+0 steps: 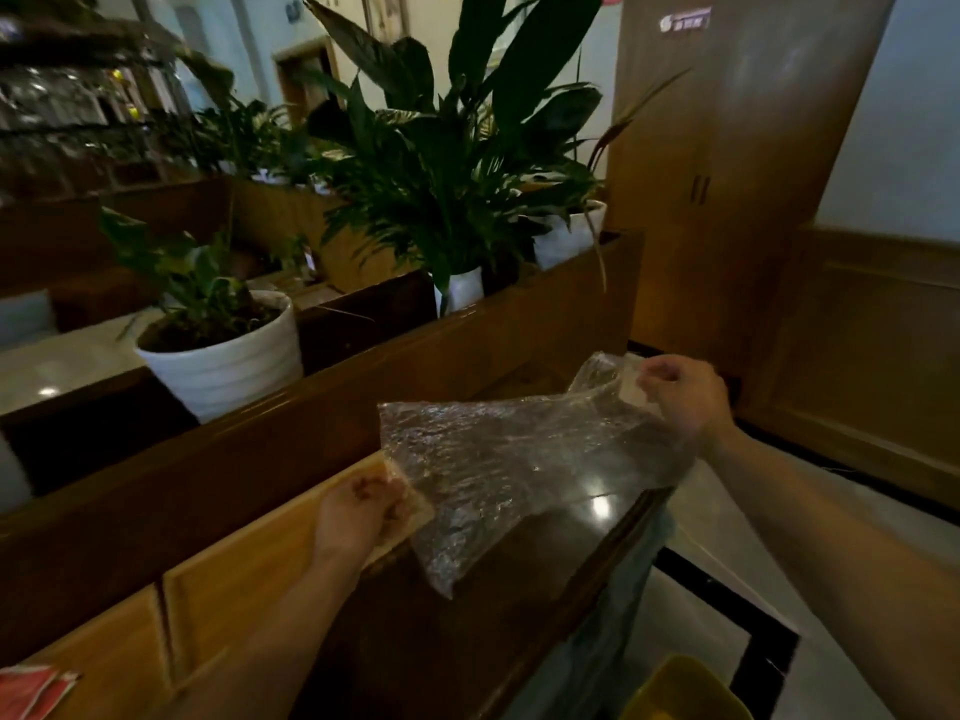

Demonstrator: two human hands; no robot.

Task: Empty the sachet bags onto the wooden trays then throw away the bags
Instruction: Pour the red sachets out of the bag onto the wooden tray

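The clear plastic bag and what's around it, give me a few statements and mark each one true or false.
1. Both hands hold the clear plastic bag. True: the left hand and the right hand each pinch an edge.
2. The bag lies flat on the floor. False: it is held up over the dark counter.
3. The potted plant sits in a white pot. True.
4. The red sachets are in the right hand. False: they lie at lower left on the wooden tray.
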